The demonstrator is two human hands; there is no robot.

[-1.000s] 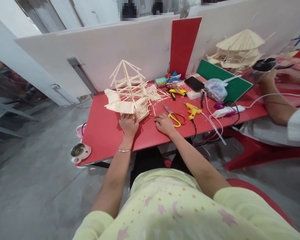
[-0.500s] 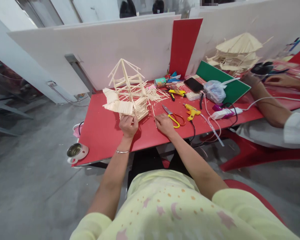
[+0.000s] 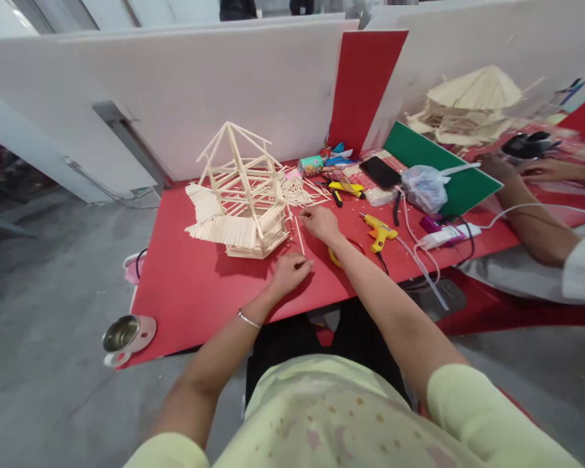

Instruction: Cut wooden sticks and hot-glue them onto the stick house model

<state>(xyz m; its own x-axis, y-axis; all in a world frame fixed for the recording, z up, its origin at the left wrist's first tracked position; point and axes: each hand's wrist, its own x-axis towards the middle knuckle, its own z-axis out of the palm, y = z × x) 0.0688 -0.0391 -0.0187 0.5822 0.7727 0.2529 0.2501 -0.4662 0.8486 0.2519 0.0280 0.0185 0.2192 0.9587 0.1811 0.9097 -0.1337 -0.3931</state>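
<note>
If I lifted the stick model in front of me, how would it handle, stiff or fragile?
The stick model would probably feel light for its size, since its upper frame is open, thin sticks. It likely holds its shape, with struts bracing the posts, but those slender sticks could snap if squeezed. The slatted panel jutting from one side might catch or bend.

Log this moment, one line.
left hand: near loose stick | right hand: near same stick | stick model: upright on red table | glue gun: on table
</note>
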